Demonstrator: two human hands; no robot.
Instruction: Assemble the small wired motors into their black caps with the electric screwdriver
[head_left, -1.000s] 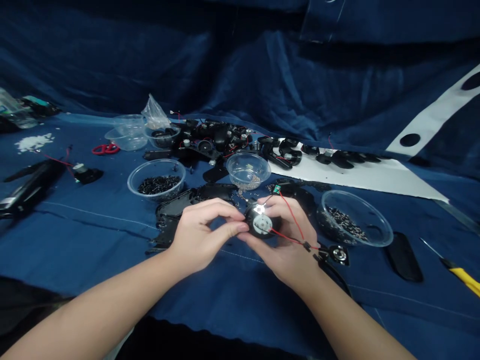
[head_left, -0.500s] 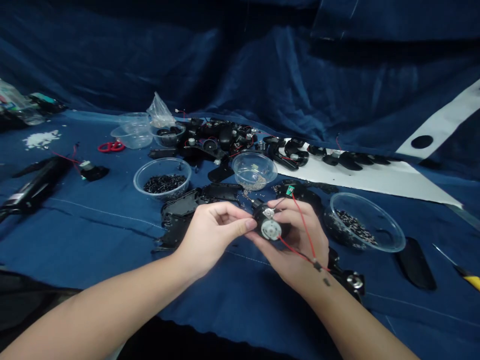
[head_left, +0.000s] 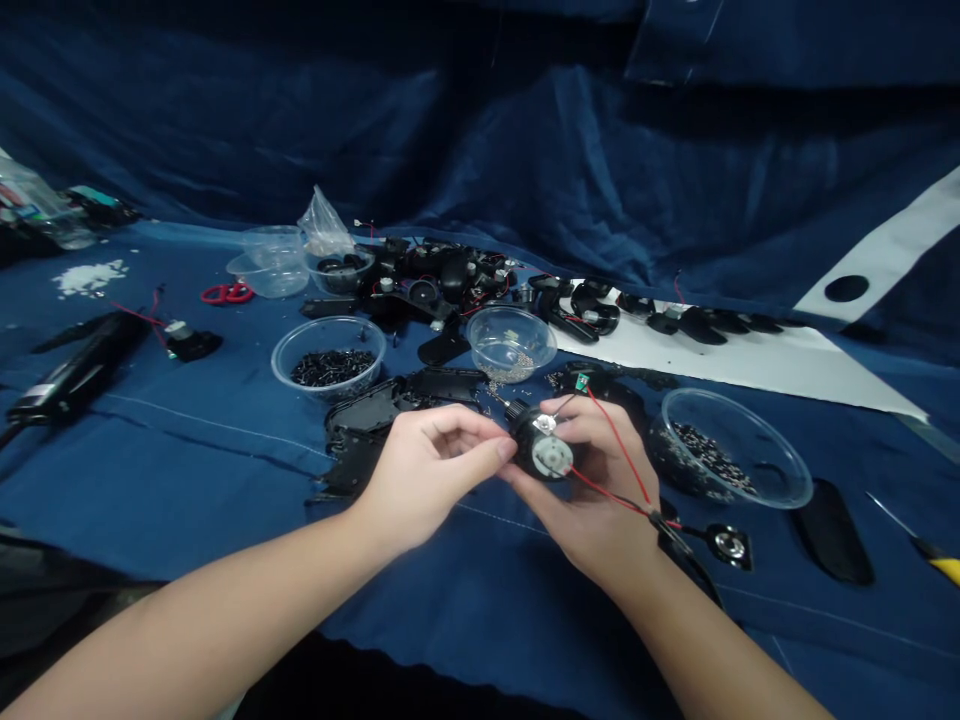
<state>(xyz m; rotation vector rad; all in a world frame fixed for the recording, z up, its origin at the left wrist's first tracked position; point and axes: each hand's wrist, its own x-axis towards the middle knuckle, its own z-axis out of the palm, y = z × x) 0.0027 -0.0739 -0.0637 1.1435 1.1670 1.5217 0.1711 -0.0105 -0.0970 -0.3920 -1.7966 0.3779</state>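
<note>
Held before me is a round black motor housing (head_left: 531, 432) with a pale motor end (head_left: 553, 456) facing me. My right hand (head_left: 604, 480) wraps round its right side, fingers closed. Thumb and forefinger of my left hand (head_left: 435, 470) are pinched together at its left edge; whether a small piece lies between them is hidden. Red wires run from the motor over my right wrist. A small green circuit board (head_left: 583, 382) stands above my right fingers on a wire. Beside my right wrist a black part with a round metal centre (head_left: 729, 545) hangs or lies.
Clear bowls of dark screws (head_left: 328, 348), small metal bits (head_left: 511, 325) and mixed screws (head_left: 772, 490) stand around. Black shells (head_left: 360, 425) lie behind my left hand. A power screwdriver (head_left: 71, 370) and red-handled scissors (head_left: 227, 293) are left; a yellow-handled tool (head_left: 946, 568) is right.
The motor housing has turned slightly and shifted a little right in my right hand. The wires and the metal-centred black part have swung right. My left pinch stays at the housing's edge.
</note>
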